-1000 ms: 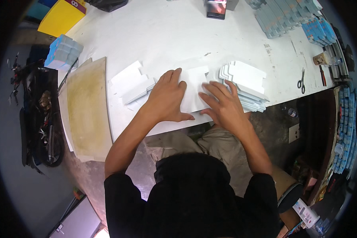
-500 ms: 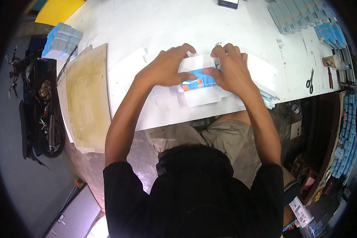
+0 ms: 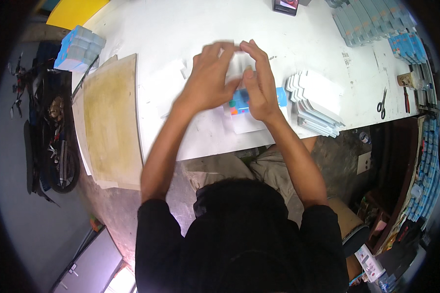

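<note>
Overhead view of a white desk (image 3: pixel 181 29) with both hands raised just above it, working one flat white carton blank (image 3: pixel 240 66) with a blue printed panel (image 3: pixel 239 102). Left hand (image 3: pixel 208 80) cupped over the blank from the left, fingers (image 3: pixel 220 49) closed onto its upper edge; right hand (image 3: pixel 259 83) mirrored against it, fingers (image 3: pixel 252 49) pinching the same edge, thumb pressed on the middle of the card. Fingertips of the two hands touching or nearly so at the top; motion blur there, so exact contact unclear. Blank held between the hands, tilted off the desk, lower white flap (image 3: pixel 247 124) hanging toward the near desk edge. Judged as a folding step: best done with thumbs kept along the crease line, both sides bent together and evenly, pressure light enough to avoid buckling the printed panel, flap left free until the fold is set. Just beside the right hand, a fanned stack of white blanks (image 3: pixel 318 105); near the left, loose white card pieces (image 3: pixel 168 85). Further off: scissors (image 3: pixel 382 103) at the right edge, rows of blue-grey finished boxes (image 3: pixel 366 22) at the top right, a pale wooden board (image 3: pixel 113 117) overhanging the left edge.
</note>
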{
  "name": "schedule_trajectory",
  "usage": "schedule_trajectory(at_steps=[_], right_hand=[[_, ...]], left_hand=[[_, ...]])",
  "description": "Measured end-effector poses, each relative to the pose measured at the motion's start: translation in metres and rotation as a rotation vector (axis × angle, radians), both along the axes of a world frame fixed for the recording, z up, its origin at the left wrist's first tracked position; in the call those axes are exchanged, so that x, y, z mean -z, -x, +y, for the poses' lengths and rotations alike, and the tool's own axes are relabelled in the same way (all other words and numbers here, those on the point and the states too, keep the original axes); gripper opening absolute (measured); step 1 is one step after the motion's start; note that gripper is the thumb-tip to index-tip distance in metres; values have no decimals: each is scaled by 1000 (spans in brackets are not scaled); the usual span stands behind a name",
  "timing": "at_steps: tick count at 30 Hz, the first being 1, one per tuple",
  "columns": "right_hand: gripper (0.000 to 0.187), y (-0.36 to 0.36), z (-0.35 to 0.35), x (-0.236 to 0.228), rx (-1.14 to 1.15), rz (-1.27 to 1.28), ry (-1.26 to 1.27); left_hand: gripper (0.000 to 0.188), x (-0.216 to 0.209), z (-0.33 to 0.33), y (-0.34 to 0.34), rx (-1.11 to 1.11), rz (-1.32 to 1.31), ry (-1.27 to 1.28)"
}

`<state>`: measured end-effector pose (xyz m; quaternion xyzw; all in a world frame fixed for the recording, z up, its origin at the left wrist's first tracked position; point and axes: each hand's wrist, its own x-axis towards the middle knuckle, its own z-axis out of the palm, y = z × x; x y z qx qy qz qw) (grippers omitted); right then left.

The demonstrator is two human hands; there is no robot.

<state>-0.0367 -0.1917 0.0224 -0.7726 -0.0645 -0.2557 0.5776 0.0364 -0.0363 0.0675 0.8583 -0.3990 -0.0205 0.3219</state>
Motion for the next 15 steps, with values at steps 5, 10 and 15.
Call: schedule_trajectory(at_steps=[5, 10, 15], right_hand=[[69, 2, 0, 5, 27, 32, -205], [50, 3, -12, 1, -68, 173, -552], [45, 53, -35, -48, -56, 181, 482]], left_hand=[[76, 26, -49, 46, -135, -96, 915], [89, 56, -63, 42, -28, -47, 668], [96, 29, -52, 45, -80, 191, 888]])
